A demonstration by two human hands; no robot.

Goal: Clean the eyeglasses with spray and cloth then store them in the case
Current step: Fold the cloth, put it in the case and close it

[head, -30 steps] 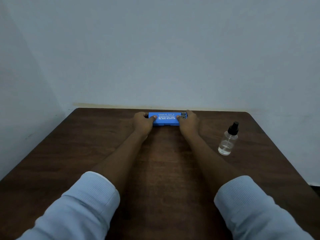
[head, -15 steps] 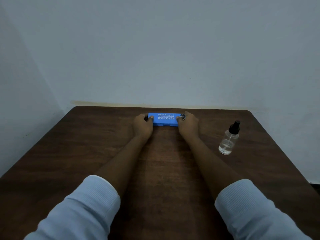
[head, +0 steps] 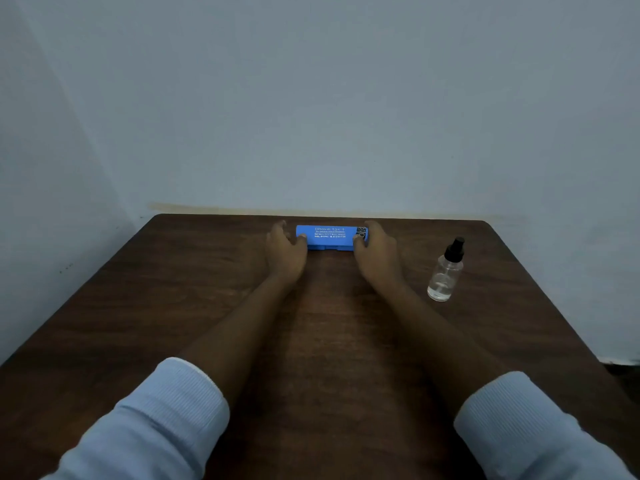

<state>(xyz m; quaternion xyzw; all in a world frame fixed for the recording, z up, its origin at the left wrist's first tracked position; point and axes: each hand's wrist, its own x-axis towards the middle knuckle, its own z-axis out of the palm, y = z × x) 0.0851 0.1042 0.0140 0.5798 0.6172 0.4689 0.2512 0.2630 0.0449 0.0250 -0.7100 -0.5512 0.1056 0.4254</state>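
Note:
A closed blue eyeglass case (head: 330,237) with white print lies across the far middle of the brown table (head: 173,306), close to the wall. My left hand (head: 285,249) holds its left end, thumb on the front edge and fingers curled round behind the end. My right hand (head: 375,252) grips the right end, thumb on top near a black printed square. A clear spray bottle (head: 445,275) with a black nozzle stands upright to the right of my right hand, apart from it. No eyeglasses or cloth can be seen.
The table's back edge meets a pale wall (head: 311,116); another wall runs along the left side. My forearms in pushed-up white sleeves (head: 162,420) stretch over the table's middle. The table's right edge drops to a dark floor corner (head: 623,368).
Both hands stay on the ends of the case, which has not moved. Only the view has shifted slightly.

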